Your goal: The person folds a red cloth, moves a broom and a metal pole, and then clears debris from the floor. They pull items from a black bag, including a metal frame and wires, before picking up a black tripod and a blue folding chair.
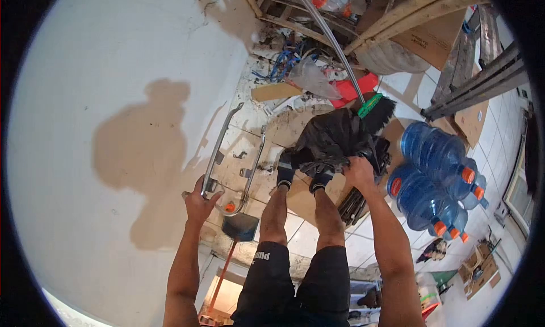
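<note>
My left hand [200,205] is closed around the near end of a bent, silvery metal tube frame [219,139], beside the wall. The frame's other long side [256,153] lies to the right, with small brackets on it. My right hand [360,173] grips the edge of a crumpled black plastic bag [329,136], its fingers partly hidden by the bag. The bag spreads over the floor in front of my feet. A broom with a green and black head [372,108] rests at the bag's far side, its pale handle running up and away.
Several large blue water jugs [423,199] lie at the right. A dustpan [240,227] with a red handle is near my left foot. Flattened cardboard [306,199] lies underfoot. Blue straps [286,60], a red piece [355,90] and wooden shelving [298,26] stand beyond; a ladder-like frame [482,85] is at right.
</note>
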Motion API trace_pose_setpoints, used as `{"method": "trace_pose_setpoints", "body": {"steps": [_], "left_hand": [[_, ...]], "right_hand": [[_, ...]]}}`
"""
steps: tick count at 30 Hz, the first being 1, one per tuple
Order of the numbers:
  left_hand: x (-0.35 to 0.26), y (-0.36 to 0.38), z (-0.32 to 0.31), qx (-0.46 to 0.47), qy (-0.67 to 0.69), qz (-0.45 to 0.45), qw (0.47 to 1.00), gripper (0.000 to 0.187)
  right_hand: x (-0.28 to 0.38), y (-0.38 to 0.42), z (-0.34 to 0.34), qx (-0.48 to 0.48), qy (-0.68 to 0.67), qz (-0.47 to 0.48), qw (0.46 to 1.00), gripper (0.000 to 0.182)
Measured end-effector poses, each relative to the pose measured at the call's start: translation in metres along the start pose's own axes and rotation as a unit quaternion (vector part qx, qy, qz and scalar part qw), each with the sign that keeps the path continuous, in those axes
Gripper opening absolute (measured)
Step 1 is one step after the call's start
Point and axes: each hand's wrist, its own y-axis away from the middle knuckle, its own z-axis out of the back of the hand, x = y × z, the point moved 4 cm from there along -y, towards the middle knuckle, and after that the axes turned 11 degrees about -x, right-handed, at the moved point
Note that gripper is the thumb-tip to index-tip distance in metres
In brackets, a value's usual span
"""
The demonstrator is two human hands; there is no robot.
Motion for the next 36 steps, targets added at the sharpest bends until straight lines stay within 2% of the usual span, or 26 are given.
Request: {"method": "trace_pose_setpoints", "body": {"steps": [2, 5, 8, 11, 12, 14, 15, 18, 19, 22, 23, 26, 27, 28, 30, 31, 32, 33, 34, 36], "left_hand": [[-0.005, -0.003, 0.001, 0.006, -0.027, -0.005, 1.0, 0.05], [0.003, -0.023, -0.031, 0.038, -0.02, 0.049, 0.998, 0.046], [0.024, -0.048, -0.083, 0.049, -0.02, 0.011, 0.999, 0.039], [0.078, -0.071, -0.146, 0.022, 0.095, -0.005, 0.995, 0.034], [0.107, -0.079, -0.168, 0.038, 0.116, 0.018, 0.992, 0.034], [0.157, -0.087, -0.201, 0.071, 0.155, 0.069, 0.983, 0.032], [0.127, -0.088, -0.186, 0.14, 0.175, 0.16, 0.961, 0.033], [0.156, -0.087, -0.21, 0.155, 0.11, 0.133, 0.973, 0.033], [0.179, -0.084, -0.226, 0.175, 0.121, 0.114, 0.971, 0.032], [0.222, -0.075, -0.269, 0.215, -0.022, 0.16, 0.963, 0.032], [0.217, -0.072, -0.276, 0.267, -0.01, 0.22, 0.938, 0.035], [0.179, -0.062, -0.282, 0.307, 0.248, 0.318, 0.862, 0.042], [0.192, -0.068, -0.3, 0.312, 0.177, 0.207, 0.91, 0.044], [0.22, -0.069, -0.325, 0.31, 0.102, 0.093, 0.941, 0.047], [0.204, -0.074, -0.32, 0.289, 0.005, 0.033, 0.957, 0.052], [0.186, -0.071, -0.317, 0.275, -0.013, 0.088, 0.957, 0.055], [0.169, -0.074, -0.313, 0.259, -0.03, 0.141, 0.955, 0.058], [0.212, -0.077, -0.343, 0.244, 0.092, 0.15, 0.954, 0.048], [0.227, -0.081, -0.351, 0.214, 0.052, 0.14, 0.965, 0.045], [0.134, -0.094, -0.319, 0.153, -0.028, 0.12, 0.98, 0.04]], "right_hand": [[-0.019, 0.025, 0.006, -0.021, -0.02, -0.023, 0.999, 0.026], [-0.046, 0.064, 0.003, -0.085, -0.064, -0.022, 0.994, 0.023], [-0.055, 0.098, 0.017, -0.116, -0.107, -0.05, 0.986, 0.021], [-0.079, 0.128, 0.015, -0.126, -0.163, -0.1, 0.973, 0.016], [-0.079, 0.137, 0.022, -0.12, -0.174, -0.125, 0.969, 0.015], [-0.096, 0.162, 0.017, -0.194, -0.203, -0.097, 0.955, 0.015], [-0.091, 0.162, 0.024, -0.232, -0.25, -0.082, 0.936, 0.019], [-0.151, 0.232, -0.013, -0.203, -0.163, -0.238, 0.936, 0.018], [-0.153, 0.237, -0.014, -0.177, -0.194, -0.273, 0.925, 0.019], [-0.188, 0.282, -0.039, -0.194, -0.206, -0.353, 0.892, 0.026], [-0.2, 0.301, -0.048, -0.212, -0.194, -0.376, 0.881, 0.029], [-0.2, 0.304, -0.04, -0.205, -0.234, -0.383, 0.87, 0.038], [-0.205, 0.306, -0.04, -0.2, -0.162, -0.324, 0.91, 0.042], [-0.208, 0.31, -0.042, -0.201, -0.166, -0.328, 0.908, 0.042], [-0.205, 0.303, -0.038, -0.206, -0.177, -0.331, 0.904, 0.043], [-0.201, 0.299, -0.033, -0.169, -0.238, -0.397, 0.87, 0.04], [-0.201, 0.296, -0.031, -0.167, -0.249, -0.402, 0.865, 0.04], [-0.202, 0.295, -0.029, -0.166, -0.26, -0.408, 0.859, 0.039], [-0.202, 0.294, -0.03, -0.165, -0.271, -0.415, 0.853, 0.039], [-0.211, 0.299, -0.034, -0.156, -0.235, -0.411, 0.867, 0.041]]}}
